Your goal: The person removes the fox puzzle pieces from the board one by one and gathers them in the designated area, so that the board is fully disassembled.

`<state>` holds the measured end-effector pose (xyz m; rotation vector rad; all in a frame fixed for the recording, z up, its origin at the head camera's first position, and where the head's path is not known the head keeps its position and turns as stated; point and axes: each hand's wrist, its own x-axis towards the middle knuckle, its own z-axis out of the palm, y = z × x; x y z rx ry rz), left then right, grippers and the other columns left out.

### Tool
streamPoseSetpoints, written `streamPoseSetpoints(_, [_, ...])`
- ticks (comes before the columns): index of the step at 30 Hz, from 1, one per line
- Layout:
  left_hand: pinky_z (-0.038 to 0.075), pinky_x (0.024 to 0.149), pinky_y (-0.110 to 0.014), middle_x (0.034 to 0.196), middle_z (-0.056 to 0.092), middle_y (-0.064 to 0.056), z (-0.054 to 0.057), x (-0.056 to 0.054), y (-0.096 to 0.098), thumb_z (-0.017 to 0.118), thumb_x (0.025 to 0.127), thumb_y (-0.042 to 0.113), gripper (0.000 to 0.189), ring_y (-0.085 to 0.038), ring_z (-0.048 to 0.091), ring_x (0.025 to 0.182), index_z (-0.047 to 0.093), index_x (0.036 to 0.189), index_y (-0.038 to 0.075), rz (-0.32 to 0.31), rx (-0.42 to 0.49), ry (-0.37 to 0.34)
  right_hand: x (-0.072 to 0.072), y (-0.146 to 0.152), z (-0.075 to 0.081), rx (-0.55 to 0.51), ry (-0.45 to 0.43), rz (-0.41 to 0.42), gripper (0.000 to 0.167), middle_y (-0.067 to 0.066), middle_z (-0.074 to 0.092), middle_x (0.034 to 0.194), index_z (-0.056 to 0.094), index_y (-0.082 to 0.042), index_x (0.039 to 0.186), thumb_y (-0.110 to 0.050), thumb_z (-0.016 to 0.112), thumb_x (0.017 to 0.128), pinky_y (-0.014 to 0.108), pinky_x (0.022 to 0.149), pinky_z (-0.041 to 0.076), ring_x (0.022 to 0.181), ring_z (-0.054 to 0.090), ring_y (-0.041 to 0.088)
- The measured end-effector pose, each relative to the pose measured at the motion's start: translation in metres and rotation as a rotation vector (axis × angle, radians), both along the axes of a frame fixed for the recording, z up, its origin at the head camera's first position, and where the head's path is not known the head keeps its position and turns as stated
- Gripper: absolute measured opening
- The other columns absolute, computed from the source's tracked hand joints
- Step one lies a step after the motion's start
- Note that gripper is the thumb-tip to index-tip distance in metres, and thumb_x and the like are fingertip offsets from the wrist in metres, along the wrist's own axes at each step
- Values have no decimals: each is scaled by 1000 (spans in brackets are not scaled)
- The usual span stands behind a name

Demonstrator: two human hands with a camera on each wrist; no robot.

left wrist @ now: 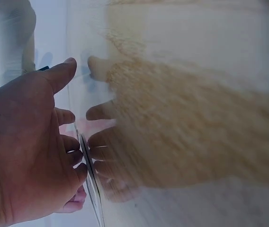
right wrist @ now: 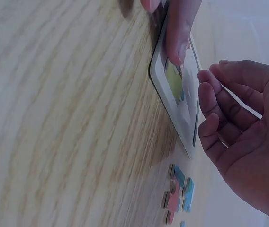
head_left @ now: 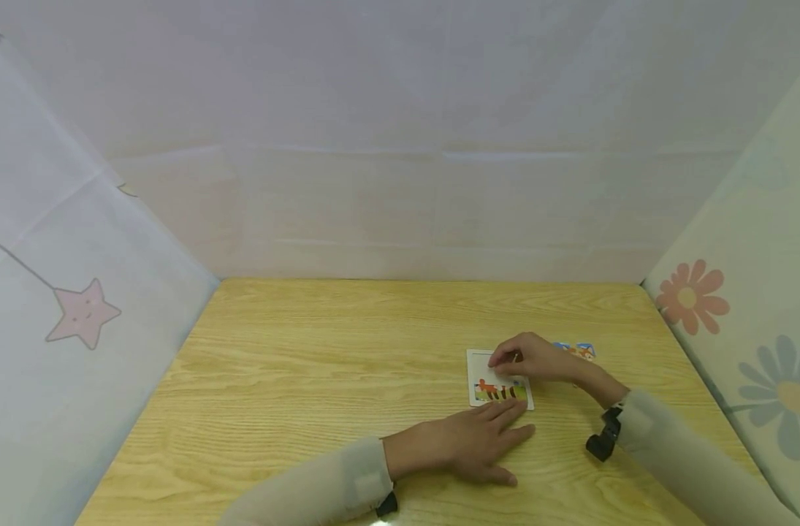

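A white square puzzle board [head_left: 480, 374] lies on the table, with an orange, green and dark-striped picture strip [head_left: 500, 391] along its near side. My left hand [head_left: 478, 442] lies flat with fingers spread, its fingertips resting on the board's near edge and the strip. Over the bare white part of the board, my right hand [head_left: 534, 358] has loosely bent fingers, thumb and forefinger close together. In the right wrist view, the fingertips of that right hand [right wrist: 248, 118] are right at the board's surface [right wrist: 189, 111], and nothing shows between them.
Loose jigsaw pieces [head_left: 582, 351] in blue and orange lie right of the board, partly hidden by my right wrist; the right wrist view shows several such pieces [right wrist: 176, 191]. Pale printed curtains [head_left: 400, 204] stand around the wooden table [head_left: 321, 351] at the back and sides.
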<state>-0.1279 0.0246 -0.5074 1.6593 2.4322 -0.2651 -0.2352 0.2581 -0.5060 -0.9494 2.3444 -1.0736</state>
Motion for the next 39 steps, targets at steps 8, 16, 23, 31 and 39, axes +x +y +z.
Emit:
streamPoseSetpoints(8, [17,131,-31,179,4,-12,-1,0,0,34,107,70,81,-23,5,165,19,172,24,0,9,-25,-1,-8,-4,-37,-14,54,16,8,79,108,78,-3,115,-10,68,105,28,85,61,97,75,19])
streamPoseSetpoints(16, [18,131,-32,179,3,-12,4,0,0,36,105,72,83,-24,5,165,20,171,24,-2,-2,-42,-3,-13,-8,-17,-48,71,16,3,79,102,79,-6,114,-12,67,105,28,81,61,89,74,15])
streamPoseSetpoints(23, [16,131,-32,179,3,-11,5,-2,0,38,102,77,89,-23,3,165,21,171,25,-15,-24,-29,-4,-18,-11,8,-39,76,11,-4,76,97,80,-11,109,-13,71,103,25,72,59,81,70,11])
streamPoseSetpoints(31, [16,131,-30,178,6,-11,10,-5,2,39,100,80,92,-23,4,165,23,171,24,-40,-50,-18,-6,-21,-11,-12,-34,106,9,-2,74,88,78,-10,105,-11,69,104,23,62,54,70,63,8])
streamPoseSetpoints(39, [16,131,-28,178,8,-11,13,-6,1,41,98,81,93,-22,6,165,24,171,24,-53,-56,-24,-5,-25,-8,4,-79,85,8,-1,72,83,78,-9,102,-10,70,103,22,60,50,66,58,6])
